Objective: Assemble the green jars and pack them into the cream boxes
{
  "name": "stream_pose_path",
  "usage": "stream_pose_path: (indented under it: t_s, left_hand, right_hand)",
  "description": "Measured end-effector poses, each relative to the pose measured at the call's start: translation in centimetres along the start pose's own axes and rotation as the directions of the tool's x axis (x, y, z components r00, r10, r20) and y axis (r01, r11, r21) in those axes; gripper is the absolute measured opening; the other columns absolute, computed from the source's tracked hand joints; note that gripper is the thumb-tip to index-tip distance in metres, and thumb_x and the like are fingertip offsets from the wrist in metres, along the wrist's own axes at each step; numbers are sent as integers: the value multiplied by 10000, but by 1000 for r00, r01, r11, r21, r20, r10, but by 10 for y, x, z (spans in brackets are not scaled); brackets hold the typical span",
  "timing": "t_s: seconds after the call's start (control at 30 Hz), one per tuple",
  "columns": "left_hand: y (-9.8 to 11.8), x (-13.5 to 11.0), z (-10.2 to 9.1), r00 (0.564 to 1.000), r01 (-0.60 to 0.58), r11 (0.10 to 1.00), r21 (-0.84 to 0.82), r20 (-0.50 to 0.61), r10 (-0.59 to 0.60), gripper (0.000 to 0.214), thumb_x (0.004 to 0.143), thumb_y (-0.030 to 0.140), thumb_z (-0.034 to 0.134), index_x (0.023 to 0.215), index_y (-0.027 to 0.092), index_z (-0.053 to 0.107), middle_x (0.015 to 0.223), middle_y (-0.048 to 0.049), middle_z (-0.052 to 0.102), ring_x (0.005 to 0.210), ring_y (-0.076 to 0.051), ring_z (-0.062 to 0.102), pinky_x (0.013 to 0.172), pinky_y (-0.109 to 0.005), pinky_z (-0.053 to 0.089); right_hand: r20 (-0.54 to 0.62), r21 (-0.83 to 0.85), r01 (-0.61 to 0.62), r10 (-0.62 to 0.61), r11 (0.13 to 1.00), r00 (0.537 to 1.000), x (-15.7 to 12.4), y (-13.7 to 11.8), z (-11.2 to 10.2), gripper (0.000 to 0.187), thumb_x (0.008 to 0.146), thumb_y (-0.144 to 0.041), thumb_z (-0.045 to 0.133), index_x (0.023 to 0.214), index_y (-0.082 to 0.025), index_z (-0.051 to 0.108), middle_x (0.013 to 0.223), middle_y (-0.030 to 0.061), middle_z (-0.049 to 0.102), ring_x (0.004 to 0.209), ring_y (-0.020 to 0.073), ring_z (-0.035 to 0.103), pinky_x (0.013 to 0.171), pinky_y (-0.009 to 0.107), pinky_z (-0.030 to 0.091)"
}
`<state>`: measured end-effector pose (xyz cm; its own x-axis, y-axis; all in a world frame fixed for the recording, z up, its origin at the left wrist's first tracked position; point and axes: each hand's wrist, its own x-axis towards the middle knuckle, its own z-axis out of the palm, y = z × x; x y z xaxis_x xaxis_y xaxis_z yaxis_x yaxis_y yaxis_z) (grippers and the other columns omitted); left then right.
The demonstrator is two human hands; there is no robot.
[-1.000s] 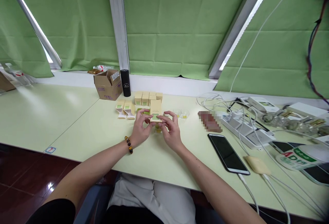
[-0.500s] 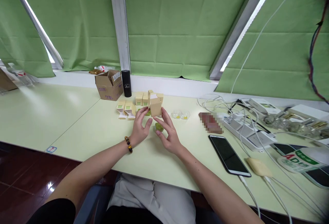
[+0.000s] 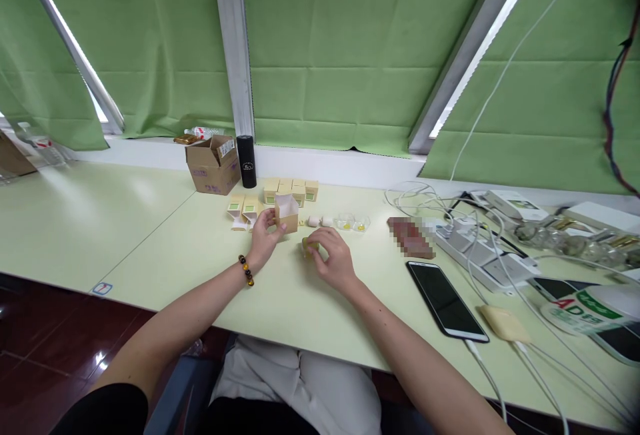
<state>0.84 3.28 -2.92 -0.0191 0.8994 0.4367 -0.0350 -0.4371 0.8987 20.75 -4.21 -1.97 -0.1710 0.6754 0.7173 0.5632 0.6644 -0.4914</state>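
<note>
My left hand [image 3: 263, 240] grips a small tan carton [image 3: 287, 213] whose top flaps stand open, holding it on the pale green table [image 3: 165, 235]. My right hand [image 3: 333, 258] is closed over a small round green jar [image 3: 309, 246] on the table just right of the carton. A row of closed small cartons [image 3: 291, 189] stands behind, and two opened cartons [image 3: 243, 212] lie to the left. Two small white pieces [image 3: 319, 221] and clear plastic trays [image 3: 352, 223] lie right of the carton.
A brown cardboard box [image 3: 213, 164] and a black cylinder [image 3: 246, 161] stand by the window sill. To the right lie a black phone [image 3: 446, 300], a white power strip [image 3: 483, 258], several cables, white boxes and a yellow pad [image 3: 503, 323].
Both hands held the carton together, then my right hand let go and dropped onto the green jar. My left hand moved the carton left and set it down with its flaps open.
</note>
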Motion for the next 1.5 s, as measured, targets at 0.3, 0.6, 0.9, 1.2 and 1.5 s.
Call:
stream_pose_path:
  t_s: [0.3, 0.6, 0.9, 1.2, 1.5]
  left_hand:
    - [-12, 4, -4, 998, 65, 981, 182, -1, -66, 509, 652, 132, 817, 1129, 171, 641, 1183, -132, 719, 1145, -301, 667, 1059, -536, 488]
    - [9, -5, -1, 994, 9, 953, 302, 103, -42, 510, 682, 120, 784, 1173, 169, 656, 1184, -111, 745, 1135, -286, 692, 1022, -449, 533]
    - [17, -23, 7, 929, -62, 922, 383, 360, -87, 617, 694, 142, 775, 1277, 208, 583, 1134, -90, 744, 1104, -295, 681, 1026, -479, 501]
    - [35, -27, 10, 901, -361, 893, 267, 346, 261, 249, 935, 286, 651, 1171, 237, 592, 1410, -132, 535, 1383, -279, 499, 1163, -484, 404]
    - [16, -25, 8, 935, -269, 901, 340, 317, 160, 328, 962, 316, 602, 1279, 236, 633, 1335, -116, 661, 1286, -291, 579, 1120, -500, 436]
  right_hand:
    - [187, -298, -208, 271, 932, 944, 2, 10, -2, 579, 736, -132, 703, 1293, -238, 586, 1207, 128, 694, 1133, 334, 620, 851, 467, 551]
    - [10, -319, -332, 354, 887, 935, 5, 11, -8, 441, 791, -256, 722, 1222, -246, 631, 1124, 77, 727, 1008, 283, 663, 802, 410, 532]
    - [-433, -9, -88, 75, 996, 898, 10, 2, -21, 400, 888, -358, 692, 1257, -222, 618, 1156, 120, 715, 906, 240, 667, 645, 379, 582]
    - [-343, 70, 73, -45, 995, 938, 0, -6, -4, 467, 937, -298, 661, 1387, -265, 542, 1291, 134, 684, 1077, 271, 694, 600, 343, 621]
    - [-131, 92, 40, -28, 995, 991, 1, -3, 2, 436, 992, -337, 592, 1402, -288, 451, 1411, 115, 636, 1113, 235, 703, 667, 335, 631]
